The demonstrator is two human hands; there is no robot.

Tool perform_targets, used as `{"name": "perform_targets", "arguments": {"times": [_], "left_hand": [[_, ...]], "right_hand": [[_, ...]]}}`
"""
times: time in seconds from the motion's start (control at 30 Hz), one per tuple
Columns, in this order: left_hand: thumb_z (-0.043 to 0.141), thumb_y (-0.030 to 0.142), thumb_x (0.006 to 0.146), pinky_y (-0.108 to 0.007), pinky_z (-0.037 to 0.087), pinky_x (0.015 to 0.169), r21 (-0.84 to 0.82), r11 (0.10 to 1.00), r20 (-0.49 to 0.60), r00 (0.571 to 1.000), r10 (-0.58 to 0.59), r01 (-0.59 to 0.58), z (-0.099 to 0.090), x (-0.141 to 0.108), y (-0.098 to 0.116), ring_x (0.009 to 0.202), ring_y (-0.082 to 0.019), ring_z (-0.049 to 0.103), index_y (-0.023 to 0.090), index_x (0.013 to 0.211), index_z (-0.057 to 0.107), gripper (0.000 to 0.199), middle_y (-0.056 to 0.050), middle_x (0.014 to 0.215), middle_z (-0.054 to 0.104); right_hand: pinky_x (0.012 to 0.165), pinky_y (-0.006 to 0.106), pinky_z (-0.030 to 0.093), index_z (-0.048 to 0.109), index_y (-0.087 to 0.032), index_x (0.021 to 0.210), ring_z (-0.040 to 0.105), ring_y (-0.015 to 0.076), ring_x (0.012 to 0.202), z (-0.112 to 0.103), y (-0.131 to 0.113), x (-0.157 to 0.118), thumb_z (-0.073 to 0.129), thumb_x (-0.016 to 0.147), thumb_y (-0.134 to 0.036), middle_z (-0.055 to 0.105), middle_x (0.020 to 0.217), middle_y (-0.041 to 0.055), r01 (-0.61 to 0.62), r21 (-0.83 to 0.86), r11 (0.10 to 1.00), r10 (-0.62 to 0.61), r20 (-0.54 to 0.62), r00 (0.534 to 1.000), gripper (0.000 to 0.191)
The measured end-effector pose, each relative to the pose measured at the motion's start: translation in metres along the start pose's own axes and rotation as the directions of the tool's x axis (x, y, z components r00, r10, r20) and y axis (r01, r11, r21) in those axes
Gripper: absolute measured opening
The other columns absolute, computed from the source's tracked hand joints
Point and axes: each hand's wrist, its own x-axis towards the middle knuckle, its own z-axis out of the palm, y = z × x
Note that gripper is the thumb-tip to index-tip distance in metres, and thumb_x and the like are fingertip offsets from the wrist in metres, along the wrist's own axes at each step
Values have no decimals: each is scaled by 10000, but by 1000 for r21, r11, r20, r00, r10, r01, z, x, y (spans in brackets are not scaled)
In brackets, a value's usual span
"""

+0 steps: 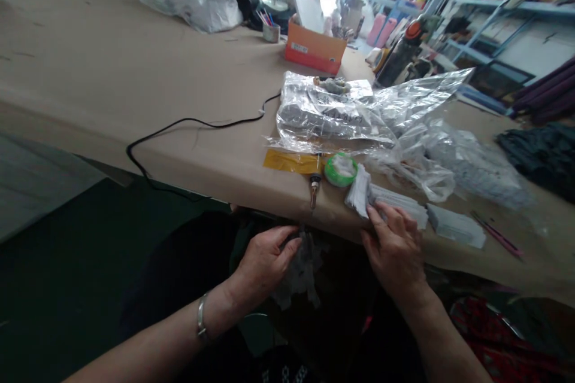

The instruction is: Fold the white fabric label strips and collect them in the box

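Observation:
My left hand is below the table's front edge, thumb and forefinger pinched together. What they hold is too dark to make out; a ragged whitish piece hangs just under them. My right hand rests at the front edge, fingertips touching a stack of white slips, thumb apart from the forefinger. More white slips lie behind its fingers. Between the hands, a tool with a metal tip like a soldering iron points towards me. Beside it sits a round green container with white material inside.
A strip of amber tape and a clear plastic bag lie behind the tool. A black cord loops over the left edge. To the right are a clear packet and pink tweezers. An orange box stands farther back.

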Motion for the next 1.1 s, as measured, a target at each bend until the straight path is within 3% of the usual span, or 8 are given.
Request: {"name": "perform_targets", "arguments": {"times": [0.23, 0.37, 0.5, 0.57, 0.63, 0.77, 0.87, 1.1], "left_hand": [[511, 248, 854, -234, 441, 670, -167, 983, 114, 992, -62, 81, 20, -5, 20, 698, -140, 601, 172, 824, 680, 187, -14, 730, 674], [555, 237, 816, -231, 427, 650, -408, 873, 258, 951, -169, 266, 35, 4, 46, 663, -125, 567, 153, 735, 676, 168, -18, 688, 652], [600, 390, 818, -249, 465, 659, -721, 398, 520, 823, -229, 567, 53, 12, 70, 657, -112, 592, 137, 847, 652, 260, -46, 768, 657], [635, 440, 793, -228, 463, 621, -779, 169, 574, 795, -194, 604, 61, 17, 78, 625, -94, 581, 128, 858, 633, 319, -40, 765, 637], [691, 369, 759, -178, 420, 545, -802, 75, 569, 797, -200, 592, 67, 21, 82, 565, -66, 544, 109, 814, 622, 274, -18, 702, 602], [640, 181, 775, -183, 438, 529, -787, 123, 543, 774, -325, 604, 72, 28, 86, 523, -68, 544, 100, 791, 604, 90, -13, 647, 595], [581, 200, 827, -236, 484, 564, -717, 233, 548, 737, -396, 657, 74, 28, 84, 531, -102, 588, 110, 854, 604, 97, -39, 668, 634], [555, 256, 846, -204, 445, 492, -623, 356, 593, 717, -366, 697, 80, 20, 77, 500, -112, 591, 142, 947, 562, 152, -8, 602, 624]], "right_hand": [[1013, 523, 308, 678, -231, 1028, 522, 281, 1129, 10, 10, -7, 592, 849, -174, 691, 1079, 57, 27, -11, 1000, -28, -141, 990, 207], [1020, 522, 320, 689, -258, 928, 576, 248, 1049, -1, 11, -7, 625, 826, -155, 711, 961, 26, 23, 100, 995, -1, -208, 978, 159], [1031, 521, 320, 679, -264, 874, 582, 239, 1036, -21, -6, -19, 646, 810, -167, 703, 937, 20, 75, 164, 984, -42, -194, 980, 120], [1042, 521, 316, 673, -261, 886, 571, 239, 1059, -29, -16, -27, 638, 815, -161, 704, 949, 14, 125, 213, 969, -93, -154, 984, 128], [1053, 516, 312, 666, -257, 912, 567, 232, 1065, -33, -22, -34, 619, 826, -139, 707, 955, 7, 154, 266, 952, -127, -114, 985, 153], [988, 464, 418, 615, -229, 1119, 559, 237, 1066, -26, -8, -35, 585, 852, -158, 674, 1022, 58, 122, 313, 942, -97, -95, 991, 278], [926, 471, 470, 537, -154, 1261, 532, 283, 1094, -13, 17, -30, 534, 883, -227, 620, 1098, 140, -14, 168, 986, 25, -65, 998, 384], [906, 432, 485, 676, -191, 1017, 595, 243, 984, 2, 44, -30, 534, 874, -206, 680, 988, 93, -91, 121, 989, 103, -104, 989, 202]]}}
